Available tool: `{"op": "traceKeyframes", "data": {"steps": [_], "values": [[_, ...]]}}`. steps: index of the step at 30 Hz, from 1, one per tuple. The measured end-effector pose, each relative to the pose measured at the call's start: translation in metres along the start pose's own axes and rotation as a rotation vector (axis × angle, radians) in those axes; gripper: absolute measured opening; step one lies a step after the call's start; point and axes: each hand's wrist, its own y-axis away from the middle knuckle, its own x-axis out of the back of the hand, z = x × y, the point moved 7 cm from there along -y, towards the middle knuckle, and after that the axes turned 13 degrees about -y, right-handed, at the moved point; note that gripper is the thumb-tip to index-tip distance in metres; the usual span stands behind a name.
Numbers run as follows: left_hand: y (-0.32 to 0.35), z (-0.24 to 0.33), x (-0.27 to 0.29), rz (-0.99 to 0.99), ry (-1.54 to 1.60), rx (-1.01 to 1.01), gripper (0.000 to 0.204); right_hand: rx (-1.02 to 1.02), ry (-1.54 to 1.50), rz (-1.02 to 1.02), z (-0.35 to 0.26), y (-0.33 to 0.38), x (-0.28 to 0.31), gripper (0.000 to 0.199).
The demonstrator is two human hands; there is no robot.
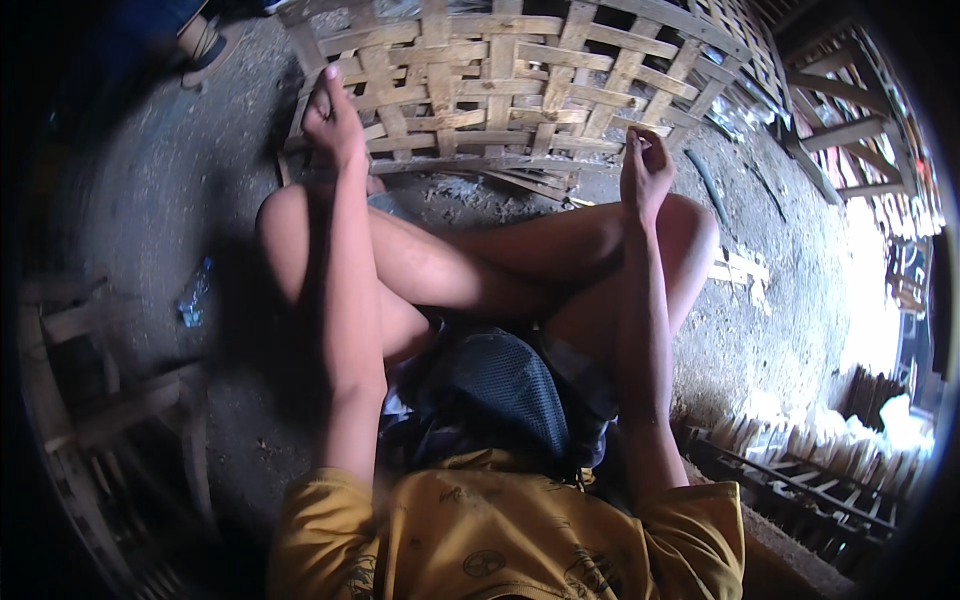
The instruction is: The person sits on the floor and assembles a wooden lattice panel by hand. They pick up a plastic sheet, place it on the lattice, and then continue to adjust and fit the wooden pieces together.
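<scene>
A woven panel of flat wooden strips [490, 75], set in a wooden frame, stands before my crossed legs. My left hand [333, 125] is in front of its left end, fingers curled in and thumb pointing up. Whatever those fingers hold, if anything, is hidden. At the panel's lower right, my right hand [648, 172] is loosely closed with its fingers bent toward the thumb. Nothing I can name shows in it. A dark mesh cloth [510, 390] lies in my lap.
Scraps and thin wood strips [525, 185] lie below the panel. A crumpled clear plastic piece [195, 292] is on the floor at left, near a wooden frame [110, 400]. Wooden racks [850, 130] stand at far right, slatted wood [800, 480] at lower right. Another person's foot [205, 45] shows at upper left.
</scene>
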Motion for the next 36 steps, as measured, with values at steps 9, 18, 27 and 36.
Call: {"op": "traceKeyframes", "data": {"steps": [9, 18, 27, 36], "values": [[0.012, 0.017, 0.011, -0.035, -0.009, 0.121, 0.053, -0.089, 0.019, -0.466, 0.005, 0.053, -0.077, 0.014], [0.015, 0.022, 0.018, -0.111, -0.121, 0.179, 0.064, -0.107, 0.343, -0.485, 0.021, 0.056, -0.092, 0.019], [0.012, 0.016, 0.019, -0.154, -0.121, 0.176, 0.065, 0.259, 0.576, -0.483, 0.006, 0.064, -0.103, 0.016], [0.014, 0.02, 0.021, -0.16, -0.049, 0.174, 0.059, 0.027, 0.469, -0.357, 0.005, 0.048, -0.082, 0.016]]}}
